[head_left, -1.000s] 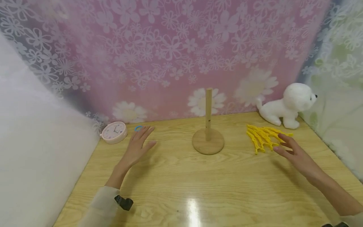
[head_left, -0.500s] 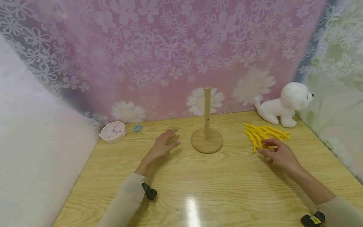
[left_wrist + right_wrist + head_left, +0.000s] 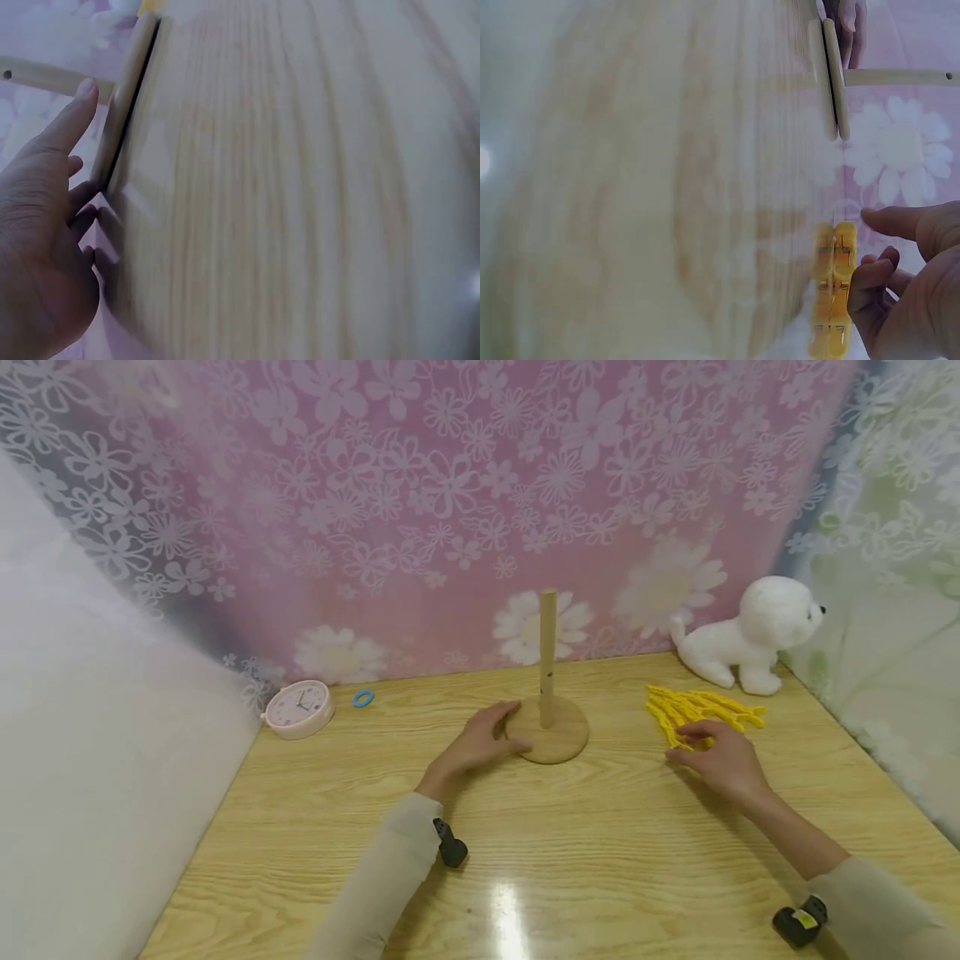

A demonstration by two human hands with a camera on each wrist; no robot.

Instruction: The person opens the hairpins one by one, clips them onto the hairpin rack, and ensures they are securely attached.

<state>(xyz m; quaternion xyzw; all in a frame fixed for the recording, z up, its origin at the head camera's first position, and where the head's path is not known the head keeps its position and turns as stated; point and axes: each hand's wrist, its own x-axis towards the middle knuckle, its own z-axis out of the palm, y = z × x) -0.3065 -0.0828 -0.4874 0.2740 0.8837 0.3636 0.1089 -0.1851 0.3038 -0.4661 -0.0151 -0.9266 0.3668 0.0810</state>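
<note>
A wooden stand, an upright dowel on a round base [image 3: 564, 739], is at mid-table in the head view. My left hand [image 3: 480, 739] is at the base's left edge, thumb toward the front and fingers at the side. In the left wrist view the thumb is extended beside the base [image 3: 124, 109], and the hand does not grip it. A bundle of yellow branching plastic pieces [image 3: 693, 702] lies to the right. Over its near end is my right hand [image 3: 723, 764], its thumb apart from the bent fingers. Whether the fingertips touch the yellow pieces [image 3: 832, 289] I cannot tell.
Behind the yellow pieces sits a white plush dog [image 3: 750, 639]. At the back left are a pink clock [image 3: 300, 710] and a small blue ring [image 3: 363, 698]. Floral curtains [image 3: 450, 527] border the wooden table [image 3: 600, 860].
My left hand has moved right, from beside the blue ring to the stand's base. My right hand has shifted left over the near end of the yellow pieces.
</note>
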